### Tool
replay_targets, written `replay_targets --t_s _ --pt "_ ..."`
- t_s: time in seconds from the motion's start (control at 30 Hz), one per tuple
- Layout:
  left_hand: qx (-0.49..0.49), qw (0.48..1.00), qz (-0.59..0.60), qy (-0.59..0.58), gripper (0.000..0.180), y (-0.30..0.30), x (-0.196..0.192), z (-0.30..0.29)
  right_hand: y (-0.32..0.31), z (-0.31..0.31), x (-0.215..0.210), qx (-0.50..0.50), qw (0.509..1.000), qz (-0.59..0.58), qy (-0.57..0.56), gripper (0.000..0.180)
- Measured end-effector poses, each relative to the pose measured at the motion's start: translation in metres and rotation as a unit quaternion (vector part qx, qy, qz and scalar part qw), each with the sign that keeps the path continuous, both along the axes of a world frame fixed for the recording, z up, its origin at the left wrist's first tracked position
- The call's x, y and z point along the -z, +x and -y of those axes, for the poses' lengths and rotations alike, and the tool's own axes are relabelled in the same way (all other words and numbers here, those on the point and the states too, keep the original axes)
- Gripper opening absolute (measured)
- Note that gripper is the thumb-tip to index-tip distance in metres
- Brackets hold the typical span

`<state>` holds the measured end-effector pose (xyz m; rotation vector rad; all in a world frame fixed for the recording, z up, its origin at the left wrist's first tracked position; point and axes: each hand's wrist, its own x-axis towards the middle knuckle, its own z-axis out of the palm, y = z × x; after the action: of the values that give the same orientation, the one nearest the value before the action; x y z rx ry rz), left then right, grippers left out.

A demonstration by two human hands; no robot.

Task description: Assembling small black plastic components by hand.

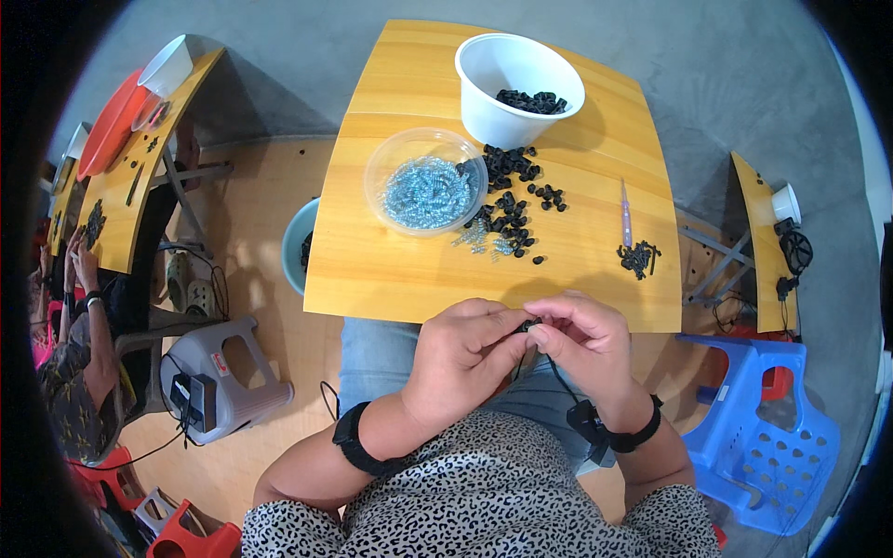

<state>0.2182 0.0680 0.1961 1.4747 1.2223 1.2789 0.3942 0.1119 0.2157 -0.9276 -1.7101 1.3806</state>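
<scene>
- Two hands meet at the near edge of the table [372, 279]: left hand [470, 349] and right hand [588, 344] pinch a small black part [527, 325] between narrowed fingertips, probably for steadiness
- Right: thin black pieces [638, 259] heaped by a purple-handled tool [626, 223], seemingly for easy reach
- Left, farther: clear tub [419, 144] corrals springs [423, 193]; black caps [510, 166] loose alongside
- Far: white bucket [493, 116] holds more black parts [530, 100], perhaps stock

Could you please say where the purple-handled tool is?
In the head view, the purple-handled tool lies on the right of the table, just beyond small black pieces.
</scene>
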Motion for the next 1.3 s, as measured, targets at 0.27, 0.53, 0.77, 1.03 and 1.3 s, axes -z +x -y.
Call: replay_targets --t_s 0.27,0.53,0.77,1.03,1.3 --pt "0.002 1.000 0.016 -0.025 0.025 -0.001 -0.001 0.002 0.003 0.005 0.002 0.003 0.998 -0.004 -0.055 0.022" --pt "-0.006 1.000 0.022 -0.006 0.027 0.001 0.004 0.002 0.007 0.007 0.002 0.009 0.996 -0.024 -0.090 0.020" --pt "-0.009 1.000 0.005 0.006 0.026 0.000 -0.002 0.004 0.007 0.003 -0.006 0.001 0.990 0.077 0.115 0.020" --pt "-0.008 1.000 0.000 -0.002 0.028 0.000 -0.002 0.003 0.008 0.002 -0.006 -0.003 0.985 0.087 0.151 0.022" --pt "-0.021 0.999 -0.024 0.035 0.028 0.001 -0.001 0.003 0.009 0.001 -0.013 -0.008 0.972 0.139 0.190 0.020"
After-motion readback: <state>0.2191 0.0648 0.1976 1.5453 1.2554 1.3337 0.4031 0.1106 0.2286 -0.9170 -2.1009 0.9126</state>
